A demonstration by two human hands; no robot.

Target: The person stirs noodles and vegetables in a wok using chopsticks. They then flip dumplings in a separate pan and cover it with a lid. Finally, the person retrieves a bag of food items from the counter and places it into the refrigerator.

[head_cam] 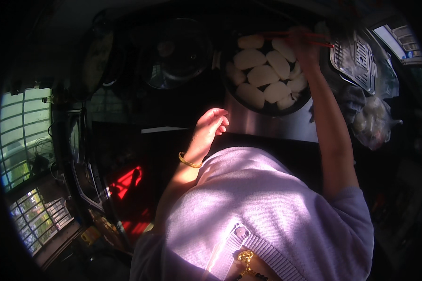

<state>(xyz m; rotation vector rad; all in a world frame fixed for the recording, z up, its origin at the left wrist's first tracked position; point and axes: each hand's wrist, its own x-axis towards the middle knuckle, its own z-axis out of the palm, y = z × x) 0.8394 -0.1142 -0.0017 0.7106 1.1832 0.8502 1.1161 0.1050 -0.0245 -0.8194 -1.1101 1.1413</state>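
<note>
My right hand grips a pair of red chopsticks at the upper right rim of a dark round pan. The chopstick tips point left over the pan's far side, but shadow and blur hide whether they touch anything. Inside the pan lie several pale oval pieces of dough or buns, packed close together; the one at the far edge looks browner. My left hand, with a gold bangle at the wrist, hovers near the counter's front edge. Its fingers are loosely curled with nothing seen in them.
Left of the pan lies a glass lid. Metal racks or trays, a dark cloth and a filled clear plastic bag crowd the right side. A shiny metal surface shows in front of the pan. Barred windows stand at the left.
</note>
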